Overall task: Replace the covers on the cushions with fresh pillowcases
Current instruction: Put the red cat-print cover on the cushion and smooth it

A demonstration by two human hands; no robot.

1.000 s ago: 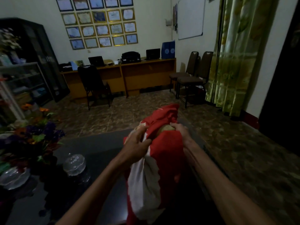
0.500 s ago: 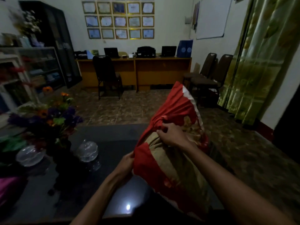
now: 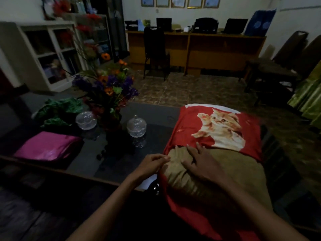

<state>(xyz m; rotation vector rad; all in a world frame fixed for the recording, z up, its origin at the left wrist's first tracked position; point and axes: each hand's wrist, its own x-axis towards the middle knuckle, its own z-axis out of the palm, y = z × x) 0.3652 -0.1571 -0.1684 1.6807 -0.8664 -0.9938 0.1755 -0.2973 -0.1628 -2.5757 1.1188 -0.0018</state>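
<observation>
An olive-brown cushion [image 3: 224, 171] lies flat on the dark table [image 3: 152, 115], its far half inside a red pillowcase [image 3: 187, 129] printed with an orange kitten. My right hand [image 3: 201, 164] rests flat on the bare cushion with fingers spread, fingertips at the pillowcase's open edge. My left hand [image 3: 152, 164] pinches the red fabric edge at the cushion's near left corner. More red cloth hangs off the table's front edge under the cushion.
A folded magenta cloth [image 3: 46, 146] and a crumpled green cloth [image 3: 59, 112] lie at the table's left. A vase of flowers [image 3: 109, 94] stands mid-table between two glass lidded bowls [image 3: 136, 126]. Desks and chairs line the far wall.
The cushion went from being held upright and tilted to lying flat on the table, kitten print up. My right hand let go and flattened on it; my left moved to the cover's edge.
</observation>
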